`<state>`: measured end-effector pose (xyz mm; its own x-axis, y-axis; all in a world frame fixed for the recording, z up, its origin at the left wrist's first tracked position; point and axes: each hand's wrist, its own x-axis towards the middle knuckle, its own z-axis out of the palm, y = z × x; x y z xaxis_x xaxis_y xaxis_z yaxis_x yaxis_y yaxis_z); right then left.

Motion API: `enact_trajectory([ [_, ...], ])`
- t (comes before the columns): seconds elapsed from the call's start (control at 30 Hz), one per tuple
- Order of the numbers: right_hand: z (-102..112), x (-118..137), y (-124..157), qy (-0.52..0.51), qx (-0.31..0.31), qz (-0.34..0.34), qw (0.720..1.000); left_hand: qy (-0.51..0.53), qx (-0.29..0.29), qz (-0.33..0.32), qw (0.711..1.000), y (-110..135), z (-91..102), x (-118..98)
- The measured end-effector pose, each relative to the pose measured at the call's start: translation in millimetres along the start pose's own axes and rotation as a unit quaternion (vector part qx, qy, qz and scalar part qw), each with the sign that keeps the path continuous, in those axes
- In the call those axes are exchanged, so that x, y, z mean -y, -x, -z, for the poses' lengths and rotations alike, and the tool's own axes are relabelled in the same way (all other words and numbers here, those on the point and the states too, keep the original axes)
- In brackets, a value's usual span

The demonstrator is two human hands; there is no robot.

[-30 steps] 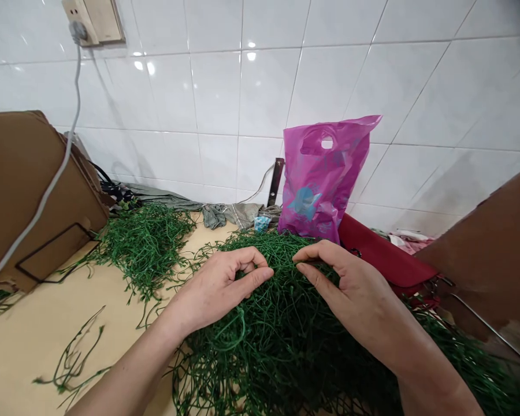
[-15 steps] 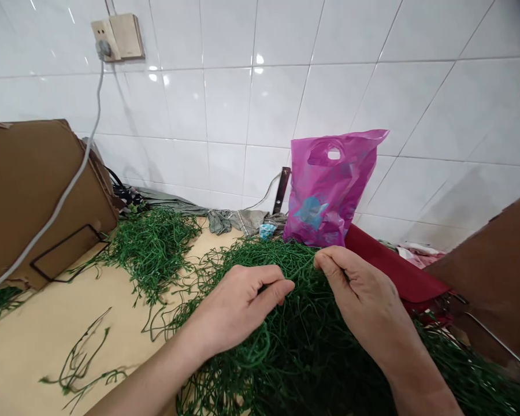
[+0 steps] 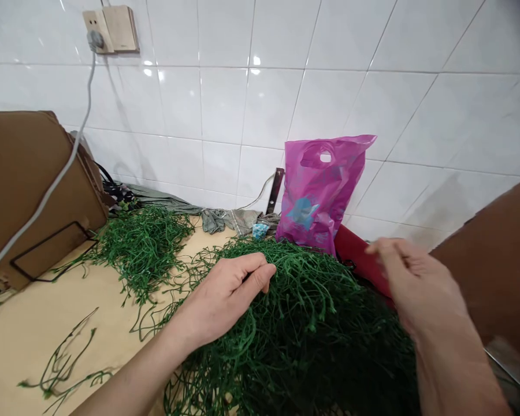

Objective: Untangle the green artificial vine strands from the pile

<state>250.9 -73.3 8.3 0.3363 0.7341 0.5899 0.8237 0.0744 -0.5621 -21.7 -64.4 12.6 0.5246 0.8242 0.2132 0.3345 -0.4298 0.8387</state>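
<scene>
Left hand (image 3: 223, 297) lies curled on the big tangle of green stems (image 3: 303, 326) at six o'clock, grip unclear; right hand (image 3: 418, 283) hangs open at four; a smaller pile (image 3: 143, 251) sits at ten.

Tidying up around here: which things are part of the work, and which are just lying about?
Part of the work: tangled green stems under the left hand, right hand raised nearby.
Lying about: pink plastic bag, red item, brown cardboard, grey cable.

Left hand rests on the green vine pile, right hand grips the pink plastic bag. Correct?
No: the head view shows the right hand raised apart from the pink plastic bag, not gripping it. The left hand rests on the green vine pile.
</scene>
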Motion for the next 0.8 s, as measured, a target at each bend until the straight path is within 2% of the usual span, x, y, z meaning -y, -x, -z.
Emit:
enact_trajectory([
  [0.07,-2.7,10.7,4.8,-0.028,0.098,-0.006,0.995,0.023,0.007,0.013,1.000,-4.4,-3.3,6.1],
  [0.1,-4.9,18.8,8.2,-0.045,0.125,0.001,0.991,0.034,0.009,0.020,0.999,-6.4,-5.2,9.3],
  [0.17,-7.9,35.0,14.7,-0.059,0.108,0.023,0.992,0.040,0.010,0.031,0.999,-9.1,-8.0,14.9],
  [0.27,-4.6,51.0,21.9,-0.065,0.046,0.051,0.996,0.017,0.003,0.029,0.999,-10.2,-8.3,18.4],
  [0.3,-2.5,54.1,23.7,-0.069,0.048,0.050,0.995,0.007,0.002,0.028,1.000,-10.2,-7.9,18.2],
  [0.4,0.3,60.0,27.5,-0.088,0.116,0.017,0.989,-0.024,-0.002,0.029,0.999,-9.8,-7.1,15.9],
  [0.53,-9.6,63.2,27.6,-0.148,0.233,-0.011,0.961,-0.052,-0.008,0.018,0.998,-8.2,-7.7,13.7],
  [0.8,-25.0,57.2,26.8,-0.264,0.307,-0.029,0.914,-0.062,-0.015,0.022,0.998,-10.3,-4.6,14.9],
])
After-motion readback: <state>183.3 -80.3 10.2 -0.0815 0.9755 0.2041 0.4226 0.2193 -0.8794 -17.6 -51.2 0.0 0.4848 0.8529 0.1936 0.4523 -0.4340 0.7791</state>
